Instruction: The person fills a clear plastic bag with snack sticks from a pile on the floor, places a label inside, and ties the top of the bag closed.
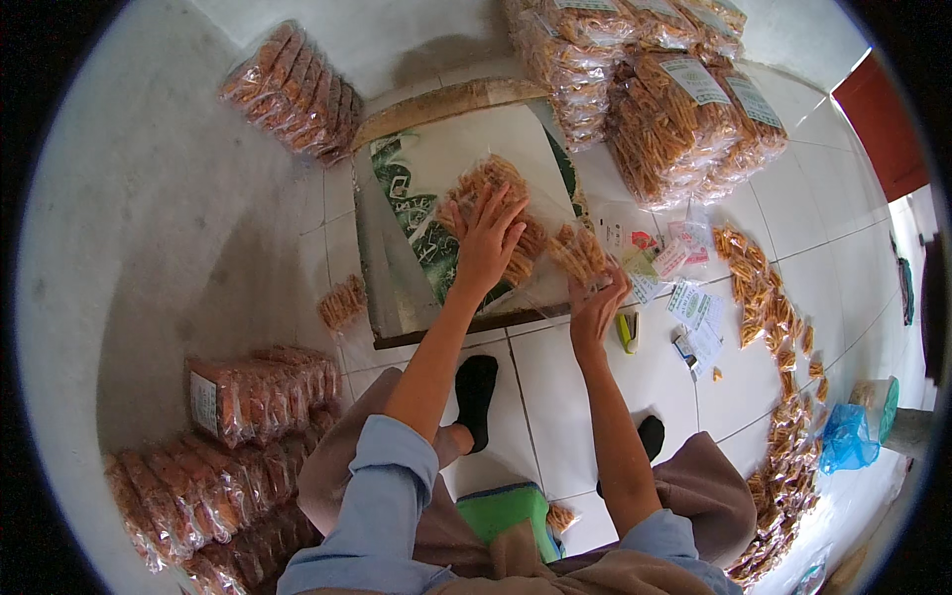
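Clear plastic bag (496, 174) of tan sticks on the low table (436, 111); from my remote post I see the left hand (486, 238) spread wide and flat over it, the right hand (599, 299) closed on a small packet (575, 250) at the bag's right, whether inside the film or not I cannot tell. I'd press lightly with the whole left palm, since thin sticks probably snap, and ease the packet level without dragging the plastic. Tally: one bag under the palm, one packet in the right fingers, one yellow-green stapler (628, 333); packed stacks (674, 124) overlap too much to count.
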Motion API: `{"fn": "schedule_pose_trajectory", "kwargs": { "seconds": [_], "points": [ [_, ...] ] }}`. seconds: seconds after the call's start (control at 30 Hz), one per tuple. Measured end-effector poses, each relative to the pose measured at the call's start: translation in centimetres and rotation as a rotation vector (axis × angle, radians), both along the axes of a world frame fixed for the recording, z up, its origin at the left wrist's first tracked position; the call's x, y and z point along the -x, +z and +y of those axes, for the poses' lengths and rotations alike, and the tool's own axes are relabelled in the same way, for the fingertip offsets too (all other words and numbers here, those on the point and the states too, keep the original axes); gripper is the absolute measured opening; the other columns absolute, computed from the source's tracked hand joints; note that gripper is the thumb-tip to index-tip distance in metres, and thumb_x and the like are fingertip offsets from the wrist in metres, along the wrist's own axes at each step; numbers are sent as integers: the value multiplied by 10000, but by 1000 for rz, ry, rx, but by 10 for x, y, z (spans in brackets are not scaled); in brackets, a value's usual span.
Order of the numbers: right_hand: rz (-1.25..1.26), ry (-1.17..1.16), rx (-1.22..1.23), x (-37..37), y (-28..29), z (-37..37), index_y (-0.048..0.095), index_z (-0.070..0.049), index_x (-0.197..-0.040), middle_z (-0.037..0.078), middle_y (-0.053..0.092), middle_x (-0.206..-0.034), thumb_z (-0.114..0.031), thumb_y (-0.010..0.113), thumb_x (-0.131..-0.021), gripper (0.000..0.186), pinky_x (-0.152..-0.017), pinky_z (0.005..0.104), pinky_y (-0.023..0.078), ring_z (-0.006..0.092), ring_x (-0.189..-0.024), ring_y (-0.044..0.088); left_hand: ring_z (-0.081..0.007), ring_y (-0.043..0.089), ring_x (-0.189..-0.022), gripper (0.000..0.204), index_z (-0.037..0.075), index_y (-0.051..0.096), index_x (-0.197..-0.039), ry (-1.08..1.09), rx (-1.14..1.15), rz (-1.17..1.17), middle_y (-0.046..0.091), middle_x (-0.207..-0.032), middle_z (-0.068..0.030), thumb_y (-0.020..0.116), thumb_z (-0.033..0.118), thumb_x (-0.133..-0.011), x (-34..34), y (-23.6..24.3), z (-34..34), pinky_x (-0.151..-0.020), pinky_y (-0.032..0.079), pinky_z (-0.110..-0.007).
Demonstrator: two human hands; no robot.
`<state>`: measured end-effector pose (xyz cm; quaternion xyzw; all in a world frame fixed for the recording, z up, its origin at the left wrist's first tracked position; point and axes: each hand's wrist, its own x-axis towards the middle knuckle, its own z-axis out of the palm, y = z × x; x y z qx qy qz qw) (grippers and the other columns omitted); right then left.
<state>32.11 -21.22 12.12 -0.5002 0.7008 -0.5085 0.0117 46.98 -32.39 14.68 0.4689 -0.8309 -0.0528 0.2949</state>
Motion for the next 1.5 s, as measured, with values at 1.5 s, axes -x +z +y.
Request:
{"fn": "schedule_pose_trajectory", "kwargs": {
  "seconds": [1.5],
  "points": [
    [-227, 305, -167, -28, 9, 7, 324, -13, -1296, 170, 410, -1254, -80, 733, -649, 768, -983, 402, 338, 332, -1180, 382, -294, 158, -1333, 640, 91, 68, -1418, 215, -523, 894, 146, -1450, -137, 337, 418, -939, 9, -31, 80, -1062, 60, -489]
  ]
}}
